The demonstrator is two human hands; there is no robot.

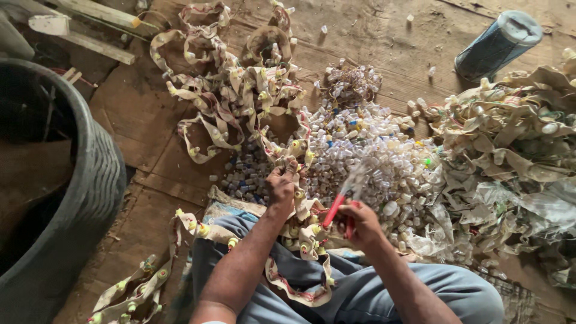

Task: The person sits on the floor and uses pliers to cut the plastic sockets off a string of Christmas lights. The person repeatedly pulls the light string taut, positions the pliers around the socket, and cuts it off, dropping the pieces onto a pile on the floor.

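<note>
Left hand (281, 185) pinches a limp plastic strip (300, 207) studded with small caps; right hand (360, 223), just beside it, grips red-handled scissors (334, 210). Strip appears light, floppy; best held taut close beside a cap. Loose caps (366, 156) lie beyond.

Packages: one dark blue cylindrical canister with a grey lid (497, 43), lying tilted near the wooden floor's (150, 114) far right corner. No labels, signs or screens.

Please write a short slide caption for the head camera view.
Left hand grips a plastic strip while right hand works red-handled scissors beside a pile of small caps.
</note>
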